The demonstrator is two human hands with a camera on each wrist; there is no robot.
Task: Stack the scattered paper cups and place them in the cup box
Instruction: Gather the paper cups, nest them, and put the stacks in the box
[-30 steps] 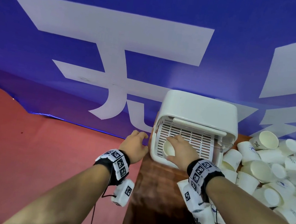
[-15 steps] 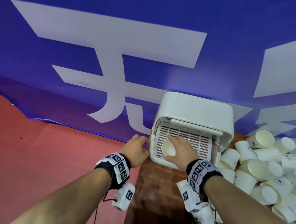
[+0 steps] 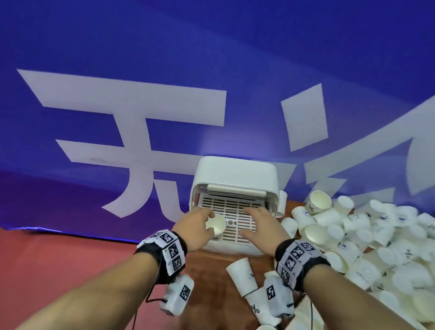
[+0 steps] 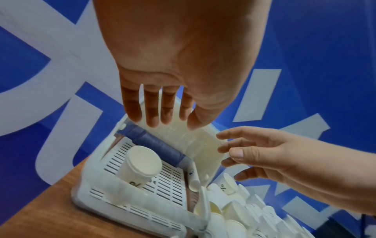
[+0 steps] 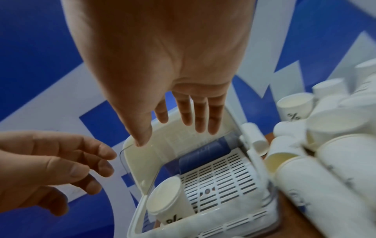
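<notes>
The white cup box (image 3: 226,246) stands on the table with its lid (image 3: 237,175) raised. One white paper cup (image 3: 216,224) leans in the front left corner of its slotted tray, also visible as the cup (image 4: 140,165) and the cup (image 5: 168,206). My left hand (image 3: 196,224) hovers over the box's left side with straight fingers (image 4: 152,116), not touching the cup. My right hand (image 3: 258,223) hovers over the tray's right part with spread fingers (image 5: 201,122) near the lid and holds nothing.
A big heap of loose white cups (image 3: 382,246) fills the table right of the box. Several more cups (image 3: 251,291) lie in front of it under my right wrist. The brown table (image 3: 209,324) ends at the left, above red floor (image 3: 26,263). A blue banner (image 3: 227,53) hangs behind.
My right hand has let go of the cup, left it in the box and moved right. My left hand has come from the box's left side to above it.
</notes>
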